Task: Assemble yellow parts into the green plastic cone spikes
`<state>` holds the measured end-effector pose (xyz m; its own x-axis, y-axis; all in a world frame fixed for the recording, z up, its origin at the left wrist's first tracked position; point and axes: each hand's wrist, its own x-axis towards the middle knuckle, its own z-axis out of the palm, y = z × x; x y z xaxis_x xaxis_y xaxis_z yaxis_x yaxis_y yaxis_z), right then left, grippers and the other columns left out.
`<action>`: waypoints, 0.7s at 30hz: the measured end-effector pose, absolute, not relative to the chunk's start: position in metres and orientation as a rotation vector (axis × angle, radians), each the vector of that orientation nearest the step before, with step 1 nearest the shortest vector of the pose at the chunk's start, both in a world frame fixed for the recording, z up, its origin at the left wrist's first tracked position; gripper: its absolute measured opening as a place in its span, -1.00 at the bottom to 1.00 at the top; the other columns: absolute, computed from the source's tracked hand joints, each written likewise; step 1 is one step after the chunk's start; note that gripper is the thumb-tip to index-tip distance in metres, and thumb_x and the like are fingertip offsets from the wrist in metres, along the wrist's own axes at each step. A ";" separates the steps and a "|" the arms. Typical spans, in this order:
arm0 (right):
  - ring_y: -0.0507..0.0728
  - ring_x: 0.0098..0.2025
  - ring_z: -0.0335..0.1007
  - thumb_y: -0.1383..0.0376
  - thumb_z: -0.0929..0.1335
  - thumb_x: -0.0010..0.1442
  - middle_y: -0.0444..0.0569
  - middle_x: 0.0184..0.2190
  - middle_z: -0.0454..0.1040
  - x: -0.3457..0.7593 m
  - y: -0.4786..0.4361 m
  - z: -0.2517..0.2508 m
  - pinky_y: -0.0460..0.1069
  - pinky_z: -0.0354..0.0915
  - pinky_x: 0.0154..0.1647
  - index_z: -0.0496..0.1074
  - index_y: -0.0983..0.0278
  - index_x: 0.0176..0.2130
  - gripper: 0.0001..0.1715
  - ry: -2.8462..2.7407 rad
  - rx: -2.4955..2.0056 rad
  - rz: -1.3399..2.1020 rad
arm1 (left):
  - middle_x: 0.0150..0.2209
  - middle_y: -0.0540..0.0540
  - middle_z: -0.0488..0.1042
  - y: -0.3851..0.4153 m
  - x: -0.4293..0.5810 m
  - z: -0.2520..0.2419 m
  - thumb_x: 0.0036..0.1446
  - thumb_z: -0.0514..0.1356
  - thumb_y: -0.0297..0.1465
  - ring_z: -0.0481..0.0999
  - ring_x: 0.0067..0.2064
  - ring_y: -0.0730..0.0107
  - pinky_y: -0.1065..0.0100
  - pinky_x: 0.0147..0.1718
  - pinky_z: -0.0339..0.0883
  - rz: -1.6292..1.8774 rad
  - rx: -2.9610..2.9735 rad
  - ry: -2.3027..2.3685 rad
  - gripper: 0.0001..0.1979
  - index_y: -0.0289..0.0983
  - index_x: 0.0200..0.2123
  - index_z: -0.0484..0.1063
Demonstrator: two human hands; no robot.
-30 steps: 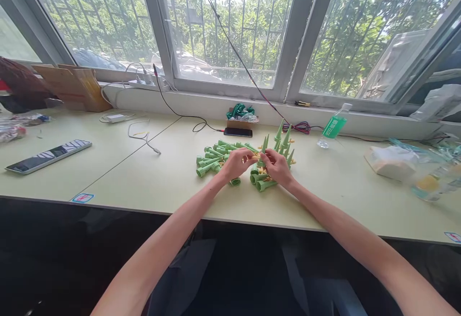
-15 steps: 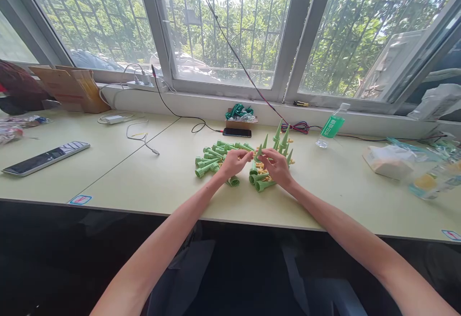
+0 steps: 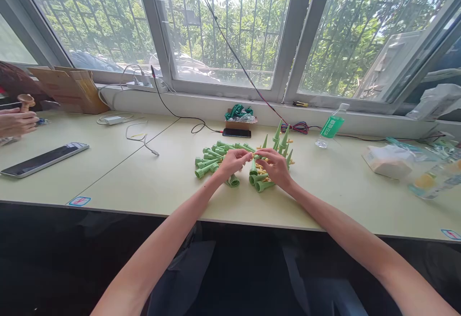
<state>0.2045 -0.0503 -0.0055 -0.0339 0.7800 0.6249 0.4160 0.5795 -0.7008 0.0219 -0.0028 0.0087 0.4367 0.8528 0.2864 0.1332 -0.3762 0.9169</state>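
My left hand (image 3: 233,161) and my right hand (image 3: 274,165) meet over a heap of green plastic cone spikes (image 3: 212,156) on the pale table (image 3: 151,181). Both hands are closed in a pinch on one small green-and-yellow piece (image 3: 256,155) held between their fingertips. More green cones (image 3: 262,183) lie under my right hand, and several stand upright (image 3: 283,138) just behind it, with small yellow parts among them.
A black phone (image 3: 236,132) and a small box with green cord (image 3: 240,114) lie behind the heap. A green-labelled bottle (image 3: 330,126) stands right, plastic bags (image 3: 414,164) far right. A long device (image 3: 41,158), cables (image 3: 139,131) and another person's hand (image 3: 16,121) are left.
Another person's hand holding a small tan object has come into view at the far left. My hands stay together over the heap, fingertips shifting slightly.
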 end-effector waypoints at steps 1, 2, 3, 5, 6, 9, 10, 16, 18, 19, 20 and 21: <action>0.13 -0.18 0.46 0.12 0.40 0.18 0.04 -0.09 0.48 0.204 -0.051 -0.005 -0.03 0.44 -0.38 0.58 0.18 -0.14 -0.71 -1.659 -1.009 0.387 | -0.49 -0.05 0.43 -0.002 0.022 0.008 0.06 0.24 -0.05 0.28 -0.60 0.59 0.49 -0.65 0.19 1.011 1.779 0.840 -0.59 -0.34 -0.38 0.53; 0.14 -0.16 0.46 0.12 0.40 0.17 0.04 -0.09 0.48 0.204 -0.051 -0.005 -0.03 0.44 -0.37 0.57 0.18 -0.14 -0.71 -1.661 -1.006 0.380 | -0.51 -0.04 0.42 -0.001 0.021 0.007 0.06 0.25 -0.06 0.28 -0.60 0.59 0.49 -0.65 0.20 1.014 1.767 0.832 -0.60 -0.33 -0.38 0.54; 0.14 -0.15 0.46 0.13 0.40 0.17 0.04 -0.09 0.49 0.204 -0.051 -0.005 -0.03 0.44 -0.36 0.57 0.18 -0.14 -0.72 -1.661 -1.003 0.374 | -0.52 -0.03 0.41 -0.001 0.021 0.006 0.05 0.26 -0.07 0.28 -0.60 0.59 0.50 -0.65 0.19 1.018 1.758 0.825 -0.61 -0.33 -0.38 0.54; 0.14 -0.15 0.46 0.13 0.41 0.17 0.04 -0.11 0.50 0.204 -0.051 -0.005 -0.02 0.44 -0.34 0.55 0.19 -0.13 -0.71 -1.661 -1.006 0.369 | -0.53 -0.02 0.40 0.000 0.021 0.005 0.04 0.28 -0.08 0.27 -0.61 0.60 0.50 -0.65 0.19 1.024 1.749 0.814 -0.62 -0.33 -0.40 0.53; 0.14 -0.16 0.47 0.14 0.41 0.16 0.03 -0.11 0.50 0.204 -0.051 -0.005 -0.01 0.44 -0.33 0.54 0.19 -0.13 -0.71 -1.658 -1.012 0.370 | -0.54 -0.02 0.40 0.000 0.021 0.005 0.03 0.28 -0.08 0.27 -0.61 0.60 0.50 -0.66 0.18 1.026 1.747 0.808 -0.62 -0.33 -0.40 0.53; 0.14 -0.19 0.47 0.14 0.42 0.15 0.03 -0.12 0.52 0.205 -0.050 -0.007 -0.01 0.44 -0.32 0.53 0.20 -0.13 -0.70 -1.639 -1.037 0.386 | -0.54 -0.03 0.41 0.000 0.021 0.005 0.02 0.29 -0.08 0.25 -0.61 0.60 0.50 -0.67 0.17 1.035 1.752 0.797 -0.62 -0.33 -0.39 0.54; 0.14 -0.20 0.47 0.14 0.42 0.14 0.03 -0.12 0.52 0.205 -0.049 -0.007 0.00 0.44 -0.32 0.52 0.21 -0.13 -0.69 -1.631 -1.046 0.396 | -0.53 -0.03 0.41 -0.001 0.021 0.006 0.01 0.29 -0.09 0.25 -0.60 0.60 0.50 -0.66 0.18 1.037 1.754 0.795 -0.62 -0.33 -0.39 0.55; 0.16 -0.22 0.49 0.08 0.43 0.10 0.03 -0.17 0.54 0.206 -0.046 -0.011 -0.01 0.43 -0.39 0.51 0.24 -0.18 -0.66 -1.577 -1.075 0.482 | -0.54 -0.03 0.42 -0.003 0.021 0.008 -0.02 0.30 -0.08 0.27 -0.59 0.58 0.50 -0.66 0.19 1.041 1.769 0.809 -0.61 -0.34 -0.39 0.55; 0.17 -0.23 0.49 0.08 0.43 0.08 0.03 -0.20 0.54 0.205 -0.046 -0.011 -0.02 0.42 -0.41 0.50 0.25 -0.21 -0.66 -1.564 -1.076 0.509 | -0.52 -0.04 0.43 -0.004 0.021 0.009 -0.01 0.30 -0.08 0.28 -0.57 0.58 0.51 -0.65 0.20 1.056 1.793 0.799 -0.61 -0.34 -0.40 0.55; 0.16 -0.24 0.49 0.08 0.43 0.08 0.03 -0.21 0.54 0.205 -0.047 -0.010 -0.03 0.42 -0.43 0.50 0.25 -0.22 -0.66 -1.559 -1.074 0.523 | -0.51 -0.05 0.44 -0.004 0.021 0.009 0.00 0.30 -0.09 0.28 -0.57 0.58 0.51 -0.65 0.20 1.062 1.808 0.792 -0.61 -0.34 -0.40 0.54; 0.16 -0.25 0.49 0.08 0.43 0.09 0.03 -0.22 0.54 0.204 -0.047 -0.009 -0.03 0.42 -0.44 0.50 0.26 -0.22 -0.66 -1.554 -1.071 0.536 | -0.50 -0.05 0.44 -0.004 0.021 0.009 0.01 0.29 -0.09 0.29 -0.56 0.58 0.51 -0.65 0.20 1.067 1.825 0.784 -0.62 -0.35 -0.40 0.54; 0.15 -0.27 0.49 0.08 0.42 0.09 0.04 -0.24 0.54 0.204 -0.048 -0.009 -0.04 0.41 -0.46 0.50 0.26 -0.23 -0.66 -1.550 -1.065 0.548 | -0.49 -0.06 0.45 -0.004 0.020 0.009 0.02 0.29 -0.10 0.29 -0.55 0.58 0.52 -0.65 0.21 1.072 1.840 0.777 -0.62 -0.35 -0.40 0.54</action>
